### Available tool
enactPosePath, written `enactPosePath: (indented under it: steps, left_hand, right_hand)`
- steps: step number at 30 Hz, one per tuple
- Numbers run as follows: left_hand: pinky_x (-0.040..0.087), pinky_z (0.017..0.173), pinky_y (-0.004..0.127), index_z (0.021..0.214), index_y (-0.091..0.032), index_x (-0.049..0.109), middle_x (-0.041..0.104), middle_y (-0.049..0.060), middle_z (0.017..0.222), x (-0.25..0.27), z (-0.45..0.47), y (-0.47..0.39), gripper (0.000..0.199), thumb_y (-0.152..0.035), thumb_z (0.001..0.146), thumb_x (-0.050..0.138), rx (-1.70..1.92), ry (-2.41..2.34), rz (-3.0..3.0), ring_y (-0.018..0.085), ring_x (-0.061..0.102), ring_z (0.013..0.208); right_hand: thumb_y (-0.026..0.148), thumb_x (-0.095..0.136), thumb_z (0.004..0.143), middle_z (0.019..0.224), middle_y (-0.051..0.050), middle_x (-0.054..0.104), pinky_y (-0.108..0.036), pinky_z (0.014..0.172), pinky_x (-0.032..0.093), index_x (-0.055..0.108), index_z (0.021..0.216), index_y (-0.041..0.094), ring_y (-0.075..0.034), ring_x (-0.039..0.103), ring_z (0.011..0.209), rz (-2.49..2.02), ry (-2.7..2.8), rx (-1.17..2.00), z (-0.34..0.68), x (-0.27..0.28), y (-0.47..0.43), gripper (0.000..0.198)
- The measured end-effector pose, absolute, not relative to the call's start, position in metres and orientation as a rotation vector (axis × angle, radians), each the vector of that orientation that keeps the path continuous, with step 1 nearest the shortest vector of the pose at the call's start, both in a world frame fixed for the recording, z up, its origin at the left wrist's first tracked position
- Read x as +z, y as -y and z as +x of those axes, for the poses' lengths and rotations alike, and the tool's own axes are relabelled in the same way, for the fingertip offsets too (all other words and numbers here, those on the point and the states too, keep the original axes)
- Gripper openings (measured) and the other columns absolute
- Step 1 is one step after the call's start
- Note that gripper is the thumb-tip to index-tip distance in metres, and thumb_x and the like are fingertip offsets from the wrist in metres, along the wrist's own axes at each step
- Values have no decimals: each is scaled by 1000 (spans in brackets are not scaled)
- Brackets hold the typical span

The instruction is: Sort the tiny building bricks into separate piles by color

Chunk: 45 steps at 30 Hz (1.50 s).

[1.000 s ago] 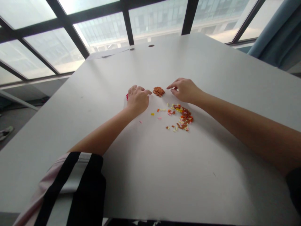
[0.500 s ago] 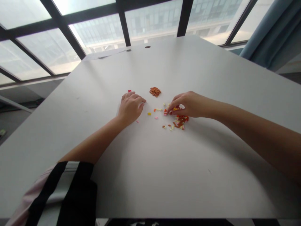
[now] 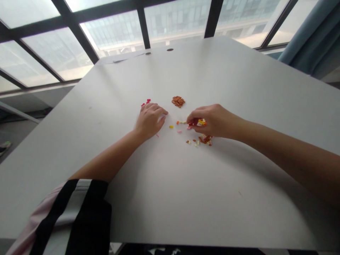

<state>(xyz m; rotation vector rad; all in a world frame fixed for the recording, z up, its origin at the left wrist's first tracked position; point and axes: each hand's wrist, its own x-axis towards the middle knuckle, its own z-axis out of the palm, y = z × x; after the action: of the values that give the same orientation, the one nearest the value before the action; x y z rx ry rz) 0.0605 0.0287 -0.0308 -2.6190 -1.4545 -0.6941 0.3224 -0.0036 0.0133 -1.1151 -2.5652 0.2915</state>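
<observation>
My left hand (image 3: pixel 151 120) lies palm down on the white table with its fingers stretched out. Small red pieces (image 3: pixel 148 101) show just beyond its fingertips. My right hand (image 3: pixel 214 119) is bent over small loose pieces, thumb and fingertips drawn close together; what they grip is too small to make out. Yellow pieces (image 3: pixel 202 122) show in the bend of that hand. Below it is a mixed heap (image 3: pixel 205 139) of brown, orange and pale pieces. Between the hands lie a yellow piece (image 3: pixel 171 126) and a pink piece (image 3: pixel 179 131).
A separate pile of brown pieces (image 3: pixel 178 101) sits beyond both hands on the white table (image 3: pixel 170 198). Windows (image 3: pixel 175 24) line the far side, and a blue curtain (image 3: pixel 310 42) hangs at the right. Two dark round holes mark the table's far edge.
More red pieces now show beyond my left hand. My right fingers have curled a little further over the loose pieces. The whole view has shifted slightly.
</observation>
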Motion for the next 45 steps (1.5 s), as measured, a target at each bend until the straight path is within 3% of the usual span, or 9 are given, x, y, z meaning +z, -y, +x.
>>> enactPosePath:
  steps: [15,20,27,35,45]
  left_hand:
    - [41,115,50,106,-25,77,77,7,116,-31,60,-30,21,-21,94,60,-706,1456,-2628,28,63,124]
    - [42,114,50,106,-25,76,77,8,117,-32,59,-31,22,-21,94,59,-703,1448,-2635,28,64,122]
    - [41,114,49,106,-25,75,77,7,117,-32,59,-31,20,-20,94,60,-690,1465,-2633,28,63,123]
    - [41,115,49,106,-25,76,76,8,118,-33,59,-31,21,-20,94,60,-696,1464,-2617,28,64,123]
    - [42,114,48,107,-24,76,76,7,117,-33,59,-31,20,-19,94,60,-701,1461,-2620,27,63,122]
  right_hand:
    - [21,61,82,82,-3,77,-27,67,48,75,87,21,-17,68,70,-1286,2770,206,329,13,-3,16]
    - [18,55,84,80,-7,75,-31,69,48,73,78,22,-20,65,68,-1249,2853,112,333,13,-4,19]
    - [20,60,81,86,-3,78,-31,70,50,75,86,26,-20,69,74,-1251,2784,169,342,23,-8,17]
    - [17,64,77,68,3,72,-30,63,44,69,77,26,-16,65,60,-1338,2711,298,336,22,-5,11]
    - [16,64,77,79,1,77,-31,72,50,70,77,26,-20,73,75,-1346,2524,184,334,24,-6,12]
